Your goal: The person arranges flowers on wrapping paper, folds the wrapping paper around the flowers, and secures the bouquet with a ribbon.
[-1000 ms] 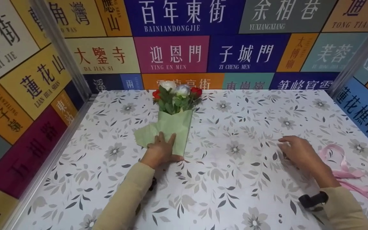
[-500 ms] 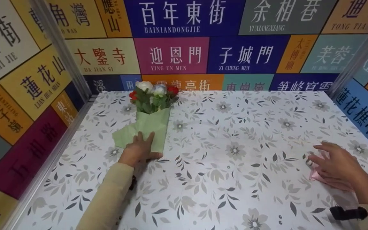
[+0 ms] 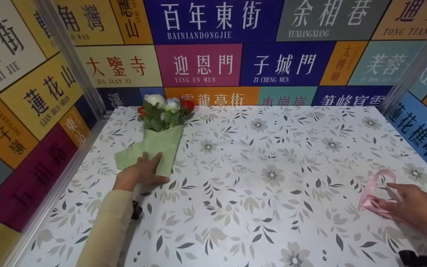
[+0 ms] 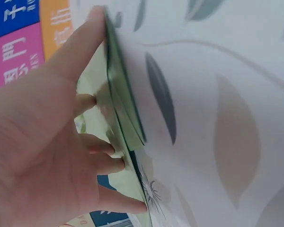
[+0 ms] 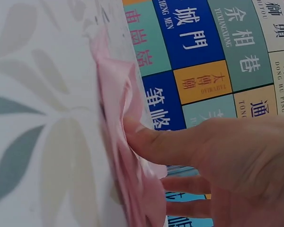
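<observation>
A small bouquet of white, pale lilac and red flowers (image 3: 167, 109) lies at the left of the table, its lower part wrapped in green paper (image 3: 163, 142). My left hand (image 3: 139, 174) rests on the wrapper with spread fingers. From the left wrist view, the thumb and fingers of the left hand (image 4: 42, 132) lie along the folded lower edge of the green paper (image 4: 123, 99). On the right, my right hand (image 3: 417, 205) is at a looped pink ribbon (image 3: 370, 189). Its thumb touches the ribbon (image 5: 118, 94) in the right wrist view, while the other fingers extend behind it.
A white tablecloth (image 3: 235, 193) with grey leaves and flowers covers the table. Colourful printed sign panels (image 3: 198, 63) stand behind it and at both sides. Clear upright corner strips (image 3: 74, 63) border the table's back corners.
My left hand has slid the bouquet leftward across the table. The right hand has moved right and towards me, from beside the pink ribbon onto it.
</observation>
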`<act>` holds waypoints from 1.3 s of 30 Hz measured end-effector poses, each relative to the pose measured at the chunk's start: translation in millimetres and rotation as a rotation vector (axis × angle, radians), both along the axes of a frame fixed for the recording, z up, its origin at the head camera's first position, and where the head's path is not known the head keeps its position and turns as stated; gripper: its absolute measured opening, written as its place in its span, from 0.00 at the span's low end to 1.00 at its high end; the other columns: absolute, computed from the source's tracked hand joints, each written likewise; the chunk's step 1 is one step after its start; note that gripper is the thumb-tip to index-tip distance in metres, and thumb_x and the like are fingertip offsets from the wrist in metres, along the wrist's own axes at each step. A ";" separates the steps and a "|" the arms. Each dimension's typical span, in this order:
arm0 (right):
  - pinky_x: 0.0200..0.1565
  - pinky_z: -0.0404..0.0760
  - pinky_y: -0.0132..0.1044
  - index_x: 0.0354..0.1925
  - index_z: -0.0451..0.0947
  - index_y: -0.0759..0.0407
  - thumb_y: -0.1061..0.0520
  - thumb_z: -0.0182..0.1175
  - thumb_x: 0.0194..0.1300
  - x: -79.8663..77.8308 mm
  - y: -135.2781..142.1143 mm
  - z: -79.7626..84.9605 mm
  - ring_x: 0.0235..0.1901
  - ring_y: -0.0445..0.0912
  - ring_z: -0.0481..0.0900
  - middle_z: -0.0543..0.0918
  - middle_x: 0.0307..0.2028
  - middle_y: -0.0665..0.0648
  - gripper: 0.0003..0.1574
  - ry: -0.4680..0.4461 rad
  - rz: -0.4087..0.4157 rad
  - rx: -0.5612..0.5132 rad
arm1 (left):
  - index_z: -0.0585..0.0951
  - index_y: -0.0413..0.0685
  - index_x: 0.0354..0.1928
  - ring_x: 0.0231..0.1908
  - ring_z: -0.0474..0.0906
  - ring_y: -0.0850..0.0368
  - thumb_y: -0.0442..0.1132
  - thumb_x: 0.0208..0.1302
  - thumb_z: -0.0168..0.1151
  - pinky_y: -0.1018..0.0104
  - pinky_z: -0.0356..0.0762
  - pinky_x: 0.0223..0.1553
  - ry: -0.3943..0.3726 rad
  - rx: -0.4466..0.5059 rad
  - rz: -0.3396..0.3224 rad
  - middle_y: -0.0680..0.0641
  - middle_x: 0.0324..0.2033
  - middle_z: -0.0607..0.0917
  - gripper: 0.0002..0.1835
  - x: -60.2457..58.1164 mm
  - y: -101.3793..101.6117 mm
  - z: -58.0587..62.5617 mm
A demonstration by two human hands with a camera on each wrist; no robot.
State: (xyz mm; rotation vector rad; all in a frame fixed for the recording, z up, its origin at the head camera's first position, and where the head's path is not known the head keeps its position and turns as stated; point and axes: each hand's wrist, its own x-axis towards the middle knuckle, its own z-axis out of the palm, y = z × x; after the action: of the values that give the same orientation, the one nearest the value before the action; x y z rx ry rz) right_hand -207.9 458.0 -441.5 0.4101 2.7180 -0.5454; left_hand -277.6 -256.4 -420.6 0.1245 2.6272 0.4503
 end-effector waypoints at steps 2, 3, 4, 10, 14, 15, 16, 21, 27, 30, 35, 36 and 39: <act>0.62 0.62 0.74 0.71 0.57 0.73 0.45 0.70 0.60 0.0 -1.5 -1.0 0.60 0.77 0.59 0.57 0.66 0.86 0.55 0.001 -0.021 0.019 | 0.41 0.52 0.81 0.76 0.29 0.24 0.67 0.63 0.61 0.20 0.43 0.67 0.010 0.007 -0.008 0.26 0.76 0.32 0.57 -0.5 -1.0 0.8; 0.60 0.67 0.71 0.70 0.60 0.72 0.47 0.69 0.62 0.3 -2.6 -1.0 0.58 0.76 0.62 0.60 0.64 0.85 0.50 0.007 -0.030 0.023 | 0.41 0.52 0.81 0.76 0.29 0.24 0.68 0.63 0.61 0.19 0.41 0.66 0.024 0.006 -0.014 0.26 0.76 0.32 0.57 -0.5 -0.6 1.5; 0.57 0.70 0.68 0.68 0.64 0.72 0.48 0.68 0.64 0.5 -3.6 -0.6 0.54 0.74 0.65 0.63 0.62 0.84 0.45 0.020 -0.029 0.026 | 0.42 0.52 0.81 0.76 0.28 0.24 0.68 0.63 0.60 0.18 0.39 0.66 0.040 0.006 -0.018 0.26 0.76 0.32 0.57 -0.7 0.5 2.3; 0.43 0.72 0.50 0.54 0.78 0.72 0.53 0.65 0.67 1.1 -18.1 5.0 0.41 0.59 0.74 0.81 0.46 0.73 0.26 0.127 0.065 -0.013 | 0.48 0.50 0.80 0.76 0.31 0.25 0.63 0.68 0.57 0.19 0.28 0.66 0.174 0.064 -0.027 0.26 0.77 0.36 0.49 2.6 17.7 7.3; 0.35 0.72 0.42 0.47 0.84 0.66 0.56 0.64 0.67 -1.4 -38.8 10.6 0.36 0.51 0.77 0.85 0.38 0.64 0.15 0.230 0.213 -0.026 | 0.55 0.47 0.79 0.77 0.40 0.28 0.58 0.71 0.57 0.20 0.28 0.67 0.268 0.109 -0.042 0.27 0.77 0.47 0.43 7.9 38.7 11.4; 0.34 0.71 0.39 0.46 0.84 0.64 0.56 0.63 0.68 -2.6 -45.8 12.4 0.36 0.50 0.77 0.85 0.39 0.63 0.14 0.252 0.244 -0.027 | 0.56 0.47 0.78 0.77 0.42 0.29 0.57 0.71 0.57 0.21 0.28 0.68 0.286 0.117 -0.047 0.28 0.77 0.50 0.42 9.7 44.8 12.7; 0.33 0.70 0.37 0.46 0.84 0.62 0.57 0.62 0.69 -4.2 -53.3 13.7 0.35 0.48 0.78 0.85 0.39 0.62 0.12 0.280 0.272 -0.030 | 0.58 0.47 0.78 0.77 0.44 0.31 0.56 0.71 0.58 0.21 0.28 0.68 0.300 0.125 -0.051 0.29 0.77 0.53 0.40 11.8 51.2 14.3; 0.36 0.72 0.37 0.45 0.85 0.58 0.59 0.60 0.69 -12.9 -100.7 26.1 0.38 0.49 0.81 0.86 0.45 0.64 0.09 0.372 0.347 -0.062 | 0.64 0.48 0.75 0.76 0.55 0.39 0.53 0.71 0.60 0.22 0.34 0.69 0.363 0.158 -0.103 0.34 0.73 0.64 0.36 19.8 85.2 19.7; 0.36 0.78 0.29 0.43 0.85 0.61 0.66 0.62 0.66 -26.7 -172.8 49.0 0.38 0.48 0.82 0.88 0.42 0.61 0.09 0.481 0.480 -0.216 | 0.67 0.49 0.73 0.72 0.66 0.43 0.52 0.69 0.62 0.27 0.44 0.72 0.417 0.264 -0.175 0.38 0.69 0.71 0.34 26.4 128.8 25.4; 0.36 0.80 0.28 0.42 0.85 0.61 0.67 0.62 0.65 -32.9 -212.2 58.5 0.39 0.49 0.84 0.88 0.41 0.60 0.09 0.536 0.548 -0.294 | 0.66 0.50 0.74 0.72 0.66 0.44 0.53 0.70 0.61 0.36 0.51 0.74 0.394 0.346 -0.222 0.40 0.70 0.71 0.34 30.2 150.5 31.2; 0.36 0.82 0.30 0.42 0.86 0.58 0.66 0.62 0.67 -37.9 -270.1 74.4 0.39 0.50 0.86 0.88 0.40 0.57 0.08 0.582 0.630 -0.377 | 0.67 0.50 0.74 0.71 0.67 0.48 0.55 0.70 0.61 0.50 0.65 0.71 0.379 0.481 -0.286 0.45 0.71 0.71 0.35 35.4 181.8 44.0; 0.36 0.81 0.31 0.42 0.86 0.58 0.66 0.62 0.67 -38.2 -279.2 77.5 0.38 0.50 0.86 0.88 0.40 0.57 0.08 0.591 0.643 -0.391 | 0.67 0.49 0.73 0.71 0.68 0.48 0.55 0.69 0.61 0.51 0.66 0.71 0.386 0.507 -0.294 0.45 0.71 0.72 0.35 36.0 186.6 46.4; 0.37 0.81 0.31 0.42 0.87 0.57 0.65 0.63 0.67 -38.6 -301.3 86.2 0.37 0.49 0.86 0.88 0.41 0.56 0.08 0.615 0.662 -0.439 | 0.73 0.47 0.69 0.68 0.72 0.50 0.52 0.68 0.63 0.53 0.70 0.68 0.432 0.592 -0.309 0.45 0.67 0.77 0.31 36.9 196.0 51.8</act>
State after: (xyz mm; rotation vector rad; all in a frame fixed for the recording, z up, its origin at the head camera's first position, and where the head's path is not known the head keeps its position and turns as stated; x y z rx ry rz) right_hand -246.6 156.7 -355.3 -0.8687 2.8841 -1.1566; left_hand -240.7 -60.4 -368.8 0.8895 2.7120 1.1813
